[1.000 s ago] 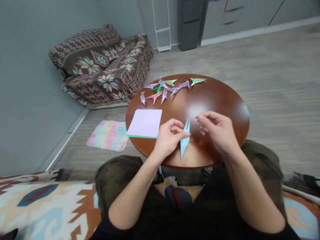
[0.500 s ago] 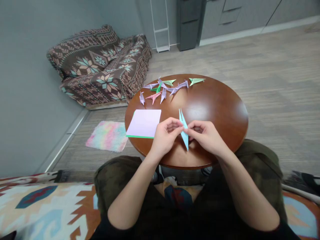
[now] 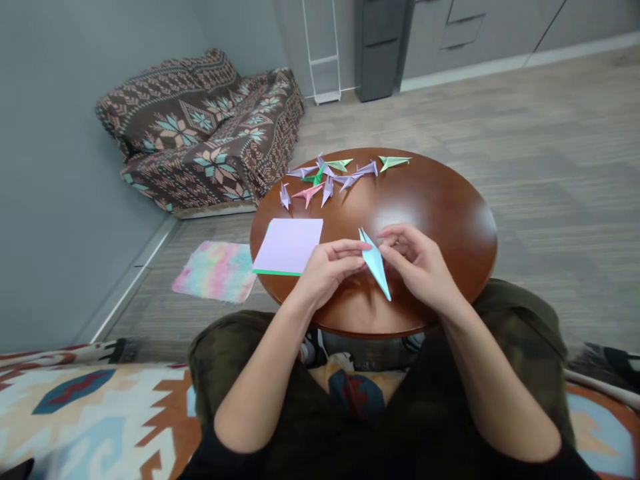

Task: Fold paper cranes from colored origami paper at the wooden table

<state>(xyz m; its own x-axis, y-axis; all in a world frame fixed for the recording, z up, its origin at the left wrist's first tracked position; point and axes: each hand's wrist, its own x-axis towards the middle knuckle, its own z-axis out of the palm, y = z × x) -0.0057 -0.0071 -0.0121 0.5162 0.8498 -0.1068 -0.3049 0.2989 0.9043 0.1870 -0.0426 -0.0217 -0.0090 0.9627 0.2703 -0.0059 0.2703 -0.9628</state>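
Observation:
A long, pointed, light-blue folded paper piece (image 3: 376, 265) is held just above the near part of a round brown table (image 3: 440, 200). My left hand (image 3: 327, 267) pinches its left side with thumb and fingers. My right hand (image 3: 417, 263) grips its right side, fingers curled round the upper part. The paper tilts, one tip toward the far left, the other toward me and the right.
A stack of square paper sheets (image 3: 289, 247), lilac on top, lies at the table's left. Several folded paper figures (image 3: 330, 175) are scattered at the far edge. A patterned sofa (image 3: 200, 133), a pastel mat (image 3: 216, 271) and grey cabinets (image 3: 380, 47) stand beyond.
A second ago only my left hand held the blue paper and my right hovered beside it. Both hands then closed on it, and it has since tilted with its near tip swinging right.

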